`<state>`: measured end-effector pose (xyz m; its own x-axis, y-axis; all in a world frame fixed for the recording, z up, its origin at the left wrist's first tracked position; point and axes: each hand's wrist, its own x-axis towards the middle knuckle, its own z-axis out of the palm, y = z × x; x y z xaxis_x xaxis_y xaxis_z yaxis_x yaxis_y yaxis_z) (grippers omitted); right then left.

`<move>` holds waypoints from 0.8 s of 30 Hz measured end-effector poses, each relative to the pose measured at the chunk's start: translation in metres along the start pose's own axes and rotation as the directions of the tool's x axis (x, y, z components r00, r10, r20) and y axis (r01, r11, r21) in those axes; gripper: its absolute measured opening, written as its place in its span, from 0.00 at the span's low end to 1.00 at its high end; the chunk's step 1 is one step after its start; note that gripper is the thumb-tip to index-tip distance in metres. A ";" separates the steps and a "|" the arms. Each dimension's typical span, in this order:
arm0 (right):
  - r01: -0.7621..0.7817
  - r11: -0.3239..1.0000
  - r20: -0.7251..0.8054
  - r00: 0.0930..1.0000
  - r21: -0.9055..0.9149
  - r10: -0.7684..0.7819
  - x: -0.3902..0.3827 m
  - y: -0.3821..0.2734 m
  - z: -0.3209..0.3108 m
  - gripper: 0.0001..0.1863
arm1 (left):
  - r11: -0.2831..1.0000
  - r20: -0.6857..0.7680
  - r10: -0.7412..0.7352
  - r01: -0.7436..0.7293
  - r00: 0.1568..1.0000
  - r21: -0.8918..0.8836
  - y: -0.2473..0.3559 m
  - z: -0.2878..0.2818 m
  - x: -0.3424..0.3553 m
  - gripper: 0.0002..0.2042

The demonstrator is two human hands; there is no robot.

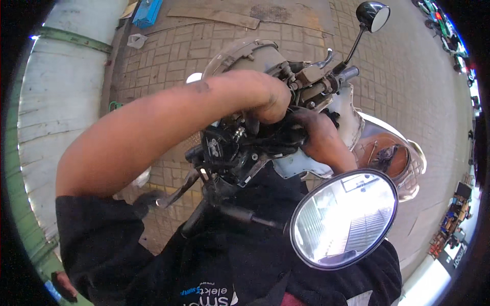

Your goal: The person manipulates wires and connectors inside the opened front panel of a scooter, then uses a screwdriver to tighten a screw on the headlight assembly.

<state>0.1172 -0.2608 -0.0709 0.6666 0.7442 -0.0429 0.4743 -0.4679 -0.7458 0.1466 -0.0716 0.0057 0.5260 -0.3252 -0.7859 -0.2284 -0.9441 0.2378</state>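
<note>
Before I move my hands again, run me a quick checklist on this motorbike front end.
1. Left hand in at the handlebar area: ok; its grip, cannot tell, fingers hidden.
2. Right hand at the dark parts: ok; firm hold, cannot tell.
3. Right forearm fully visible: not ok, the near mirror blocks it.
4. Hands gloved: not ok, both bare.
5. Far mirror on its stalk: ok.

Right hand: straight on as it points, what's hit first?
Right hand would probably meet the left hand first, though depth there is unclear; it might pass underneath.
</note>
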 end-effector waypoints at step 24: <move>0.519 0.855 0.648 0.656 -0.017 -0.386 0.039 -0.134 0.122 0.18 | 0.432 -0.485 -0.870 -0.344 0.085 -0.834 0.064 0.308 -0.229 0.14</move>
<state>0.0093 -0.1108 -0.0543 -0.1186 0.9780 -0.1714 0.7609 -0.0214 -0.6485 -0.2404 -0.0413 0.0250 0.6407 0.7678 0.0035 0.4039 -0.3410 0.8489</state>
